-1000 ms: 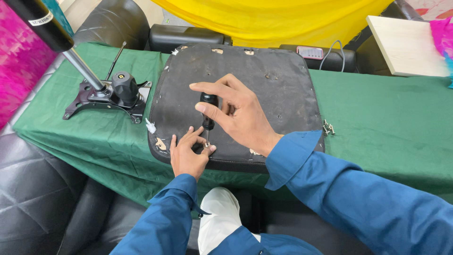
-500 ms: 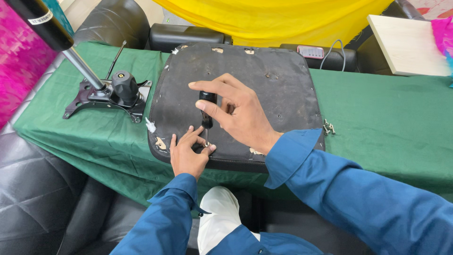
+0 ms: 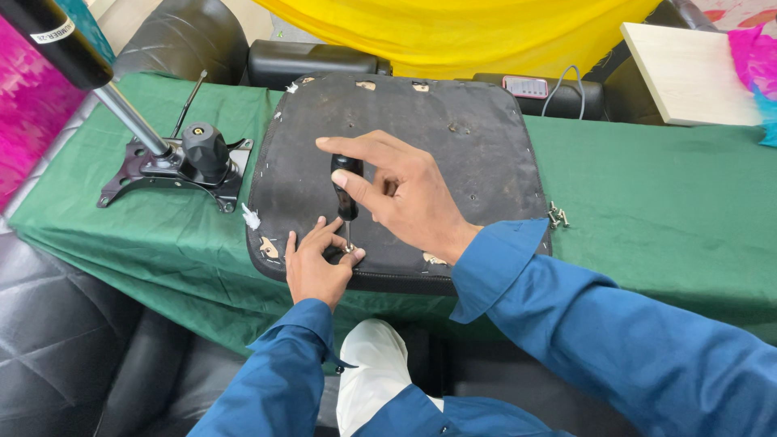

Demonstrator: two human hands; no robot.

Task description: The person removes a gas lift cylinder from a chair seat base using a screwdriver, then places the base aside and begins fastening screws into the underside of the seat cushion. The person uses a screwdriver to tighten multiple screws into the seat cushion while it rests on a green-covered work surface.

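Black-handled screwdriver (image 3: 346, 188) upright, tip on black seat base (image 3: 405, 129) near front edge.

I see a small white label (image 3: 57, 32) with dark print, wrapped on the black cylinder at the far left. At the far side, right of centre, a small device (image 3: 526, 86) lies flat showing a pinkish-red rectangular screen face, rimmed grey.
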